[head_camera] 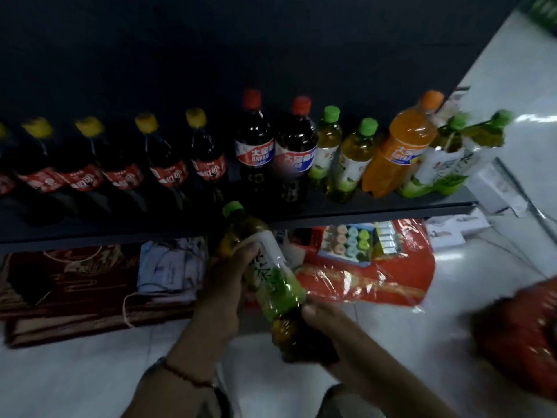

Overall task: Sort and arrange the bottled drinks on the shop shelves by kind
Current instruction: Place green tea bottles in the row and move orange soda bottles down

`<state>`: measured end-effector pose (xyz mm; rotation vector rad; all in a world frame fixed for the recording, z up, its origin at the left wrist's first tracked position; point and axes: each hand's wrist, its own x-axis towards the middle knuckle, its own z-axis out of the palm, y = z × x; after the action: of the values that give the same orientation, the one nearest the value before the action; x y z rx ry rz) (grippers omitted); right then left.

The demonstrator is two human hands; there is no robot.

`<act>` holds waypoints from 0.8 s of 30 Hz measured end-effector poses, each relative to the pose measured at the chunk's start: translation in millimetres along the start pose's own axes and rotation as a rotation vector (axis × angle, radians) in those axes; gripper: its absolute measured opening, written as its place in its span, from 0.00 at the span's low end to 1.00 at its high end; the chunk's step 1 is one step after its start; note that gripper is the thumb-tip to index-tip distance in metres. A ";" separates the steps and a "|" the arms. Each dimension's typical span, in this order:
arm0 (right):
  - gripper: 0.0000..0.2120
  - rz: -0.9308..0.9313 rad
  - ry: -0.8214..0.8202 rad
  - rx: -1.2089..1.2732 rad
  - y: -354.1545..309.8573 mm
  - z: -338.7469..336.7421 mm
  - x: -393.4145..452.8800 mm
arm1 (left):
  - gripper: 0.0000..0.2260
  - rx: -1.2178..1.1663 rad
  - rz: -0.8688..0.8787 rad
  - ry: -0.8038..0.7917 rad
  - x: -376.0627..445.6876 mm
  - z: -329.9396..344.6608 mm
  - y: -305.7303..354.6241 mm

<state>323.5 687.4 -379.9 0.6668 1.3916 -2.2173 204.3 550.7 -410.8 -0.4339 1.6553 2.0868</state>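
While I hold the tea bottle (pixel 265 267) tilted below the shelf (pixel 376 208), my left hand (pixel 224 285) wraps its label and my right hand (pixel 325 333) cups its base. The teas (pixel 355 158) stand crowded beside the orange soda (pixel 398 149); pushing mine in carelessly could, I judge, topple neighbours off the edge.

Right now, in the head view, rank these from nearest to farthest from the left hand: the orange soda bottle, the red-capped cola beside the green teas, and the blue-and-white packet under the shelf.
From the left hand:
1. Blue-and-white packet, just left, under the shelf.
2. Red-capped cola, above and right, on the shelf.
3. Orange soda bottle, farther right on the shelf.
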 end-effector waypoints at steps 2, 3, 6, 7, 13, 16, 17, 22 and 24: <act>0.28 0.038 0.052 -0.004 -14.5 27.4 -59.3 | 0.22 -0.053 -0.175 -0.037 -57.6 22.7 33.8; 0.30 0.027 0.111 -0.054 -25.1 42.2 -89.1 | 0.22 -0.106 -0.243 -0.056 -87.0 32.7 53.0; 0.28 -0.050 0.273 -0.288 -66.4 83.2 -186.0 | 0.27 -0.233 -0.416 -0.139 -172.9 59.1 115.9; 0.25 -0.081 0.293 -0.418 -81.9 94.9 -218.8 | 0.30 -0.253 -0.446 -0.167 -199.2 66.8 135.0; 0.33 -0.064 0.042 -0.319 -143.3 110.0 -333.3 | 0.23 -0.097 -0.302 -0.326 -313.0 97.2 223.8; 0.29 -0.007 -0.152 -0.006 -156.1 107.3 -352.2 | 0.29 0.292 -0.021 -0.436 -344.3 100.9 248.8; 0.24 -0.022 -0.202 0.050 -156.2 110.5 -355.4 | 0.34 0.426 0.067 -0.473 -351.5 101.9 253.2; 0.12 -0.075 -0.281 0.121 -138.8 132.0 -352.4 | 0.35 0.667 0.331 -0.497 -379.5 98.2 269.2; 0.19 -0.045 -0.245 0.069 -141.1 137.3 -350.9 | 0.34 0.654 0.366 -0.492 -381.6 87.0 271.6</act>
<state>493.8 656.5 -16.7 0.3725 1.2234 -2.3015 391.6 529.5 26.8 0.5785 2.0438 1.5385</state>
